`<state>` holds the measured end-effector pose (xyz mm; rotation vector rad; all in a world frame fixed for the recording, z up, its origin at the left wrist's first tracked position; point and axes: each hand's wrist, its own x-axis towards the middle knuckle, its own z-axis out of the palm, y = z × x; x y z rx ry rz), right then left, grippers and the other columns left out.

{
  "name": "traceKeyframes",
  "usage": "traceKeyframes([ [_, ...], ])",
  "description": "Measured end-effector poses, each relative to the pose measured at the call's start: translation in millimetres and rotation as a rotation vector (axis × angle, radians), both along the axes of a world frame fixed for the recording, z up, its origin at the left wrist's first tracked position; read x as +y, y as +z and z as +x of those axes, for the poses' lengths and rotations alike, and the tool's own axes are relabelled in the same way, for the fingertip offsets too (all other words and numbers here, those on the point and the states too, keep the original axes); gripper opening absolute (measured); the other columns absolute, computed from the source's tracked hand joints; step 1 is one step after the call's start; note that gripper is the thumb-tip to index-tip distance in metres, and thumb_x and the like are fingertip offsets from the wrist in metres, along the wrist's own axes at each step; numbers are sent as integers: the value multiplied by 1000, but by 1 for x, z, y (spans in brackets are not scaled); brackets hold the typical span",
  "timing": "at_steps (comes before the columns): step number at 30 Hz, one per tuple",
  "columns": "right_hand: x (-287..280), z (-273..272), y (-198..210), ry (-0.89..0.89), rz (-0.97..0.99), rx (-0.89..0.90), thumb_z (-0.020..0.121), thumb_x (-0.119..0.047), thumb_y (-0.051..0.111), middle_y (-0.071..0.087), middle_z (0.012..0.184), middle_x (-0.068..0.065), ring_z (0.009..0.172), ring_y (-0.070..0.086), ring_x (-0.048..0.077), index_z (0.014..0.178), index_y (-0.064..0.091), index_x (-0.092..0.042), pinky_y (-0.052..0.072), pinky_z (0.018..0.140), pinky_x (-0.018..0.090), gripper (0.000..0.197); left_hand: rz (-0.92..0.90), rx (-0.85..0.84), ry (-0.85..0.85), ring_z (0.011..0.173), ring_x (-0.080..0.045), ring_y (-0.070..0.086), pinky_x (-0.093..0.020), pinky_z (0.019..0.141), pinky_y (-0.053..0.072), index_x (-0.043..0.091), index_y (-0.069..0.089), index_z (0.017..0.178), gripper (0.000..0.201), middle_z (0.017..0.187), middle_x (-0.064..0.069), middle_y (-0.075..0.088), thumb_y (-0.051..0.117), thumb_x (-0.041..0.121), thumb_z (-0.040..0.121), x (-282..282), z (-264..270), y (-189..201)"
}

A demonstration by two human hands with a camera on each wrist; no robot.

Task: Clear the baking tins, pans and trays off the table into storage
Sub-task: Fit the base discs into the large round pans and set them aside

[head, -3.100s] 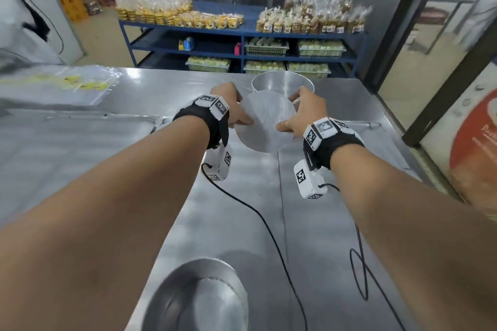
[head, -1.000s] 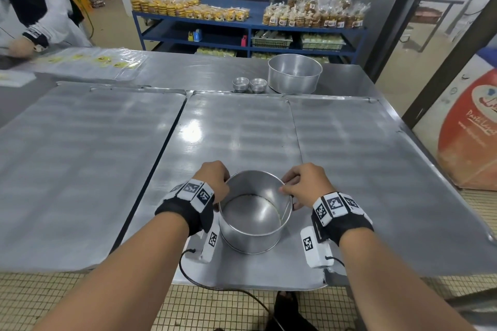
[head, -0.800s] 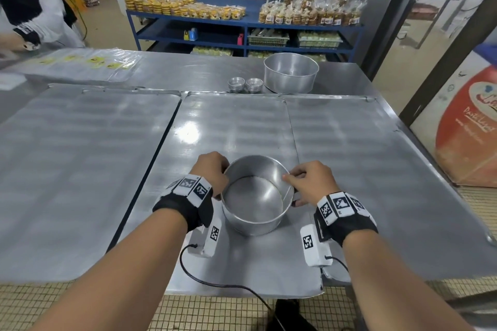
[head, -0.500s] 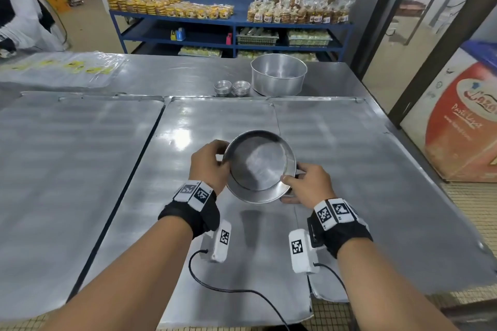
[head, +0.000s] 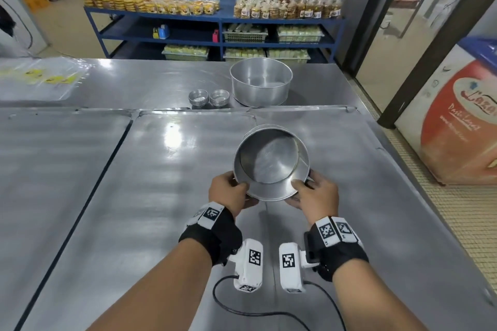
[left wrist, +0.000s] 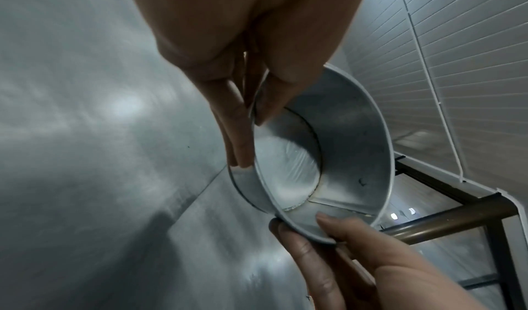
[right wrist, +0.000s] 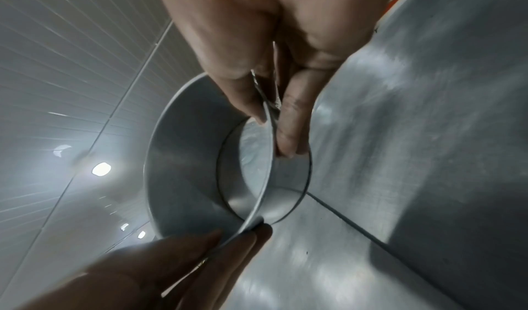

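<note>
Steel worktable (head: 113, 209) fills the scene, seams between its sheet panels seen. Nearest the camera, two black wrist straps with white coded camera modules and a black cable (head: 258, 312) are seen over the table's near part. Round cake tin (head: 271, 162) is held off the table, tilted so its open mouth faces the camera, over the middle panel. Left hand (head: 228, 193) is clamped on the tin's lower-left rim, thumb inside and fingers along the outer wall, as shown in the left wrist view (left wrist: 337, 168). Right hand (head: 314, 196) is clamped on the lower-right rim the same way, thumb inside, fingers outside, confirmed in the right wrist view (right wrist: 200, 179). Farther back, two small fluted tart moulds (head: 209, 97) are set side by side, just beside a larger round cake tin (head: 261, 80) standing upright on the table. Clear plastic sheet (head: 40, 78) with yellow pieces is laid at far left. Beyond the table, a blue shelf rack (head: 215, 21) is loaded with bagged baked goods and trays.
</note>
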<state>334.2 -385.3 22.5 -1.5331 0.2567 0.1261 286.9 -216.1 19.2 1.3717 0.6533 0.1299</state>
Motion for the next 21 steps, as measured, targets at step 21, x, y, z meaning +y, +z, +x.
traceKeyframes([
  [21,-49,335,-36,-145,210,-22,76,15,67,73,105,14,77,74,35,114,69,-5,61,70,44,43,118,-65,-204,87,-36,69,-42,70,63,-5,64,99,10,99,-21,69,61,-8,90,-63,361,-17],
])
